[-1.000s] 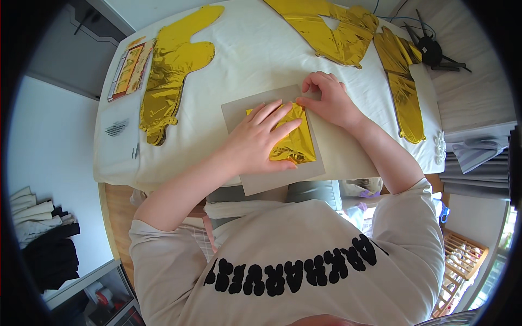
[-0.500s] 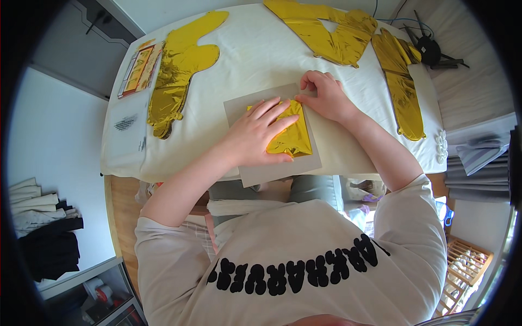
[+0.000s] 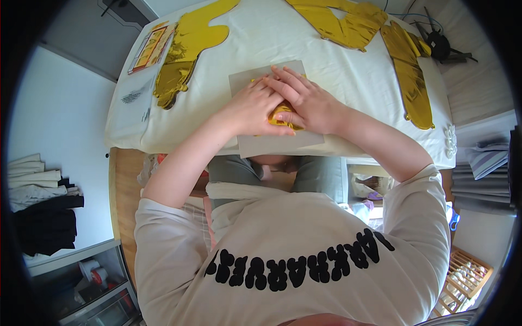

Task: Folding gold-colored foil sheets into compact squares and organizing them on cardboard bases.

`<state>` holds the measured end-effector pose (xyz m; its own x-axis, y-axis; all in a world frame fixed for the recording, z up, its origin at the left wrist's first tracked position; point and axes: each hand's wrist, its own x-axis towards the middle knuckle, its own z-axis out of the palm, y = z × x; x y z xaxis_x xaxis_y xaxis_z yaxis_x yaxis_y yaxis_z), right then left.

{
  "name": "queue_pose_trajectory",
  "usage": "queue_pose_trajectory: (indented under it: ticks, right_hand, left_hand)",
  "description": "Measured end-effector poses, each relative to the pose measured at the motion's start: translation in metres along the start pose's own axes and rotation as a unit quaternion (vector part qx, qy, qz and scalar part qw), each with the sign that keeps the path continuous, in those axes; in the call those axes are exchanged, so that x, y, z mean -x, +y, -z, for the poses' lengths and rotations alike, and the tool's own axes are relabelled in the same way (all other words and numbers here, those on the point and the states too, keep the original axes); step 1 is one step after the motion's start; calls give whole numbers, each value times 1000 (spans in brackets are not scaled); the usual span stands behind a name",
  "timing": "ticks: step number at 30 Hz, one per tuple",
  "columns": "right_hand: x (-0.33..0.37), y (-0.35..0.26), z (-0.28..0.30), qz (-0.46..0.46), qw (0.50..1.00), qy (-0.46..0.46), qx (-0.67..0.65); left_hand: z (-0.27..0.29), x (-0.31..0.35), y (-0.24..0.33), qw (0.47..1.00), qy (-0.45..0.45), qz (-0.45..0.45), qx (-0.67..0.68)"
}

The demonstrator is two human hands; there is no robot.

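Note:
A folded piece of gold foil [image 3: 278, 115] lies on a grey board [image 3: 272, 148] near the table's front edge. My left hand [image 3: 254, 110] rests on the foil with its fingers stretched out and its thumb toward me. Overlapping its fingertips, my right hand [image 3: 314, 107] lies flat with fingers extended, its thumb across the foil. Between the two hands a small patch of gold shows; the rest of the folded piece is mostly covered.
Flat gold foil balloons lie at the table's left [image 3: 193, 41], far right [image 3: 348, 27] and right side [image 3: 410, 79]. A clear plastic bag [image 3: 133, 108] and a picture card [image 3: 152, 49] sit at the left. A black antennaed device [image 3: 437, 44] stands at the back right.
My right hand has moved from the board's far right edge onto the foil and the left hand's fingers. My left hand stays on the foil. The whole view has shifted slightly.

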<state>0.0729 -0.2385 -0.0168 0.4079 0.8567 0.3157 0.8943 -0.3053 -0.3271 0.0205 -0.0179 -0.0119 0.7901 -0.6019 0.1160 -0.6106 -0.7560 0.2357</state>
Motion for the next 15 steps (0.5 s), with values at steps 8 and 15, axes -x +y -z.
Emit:
queue_pose_trajectory:
  ticks: [8,15]
  right_hand:
    - [2,6,-6,-8,1000,-12,-6]
    - [2,4,-5,-10,999,-33,33]
  left_hand:
    - [-2,9,-4,995,81,-14,51]
    - [6,21,-3,998,49,28,20]
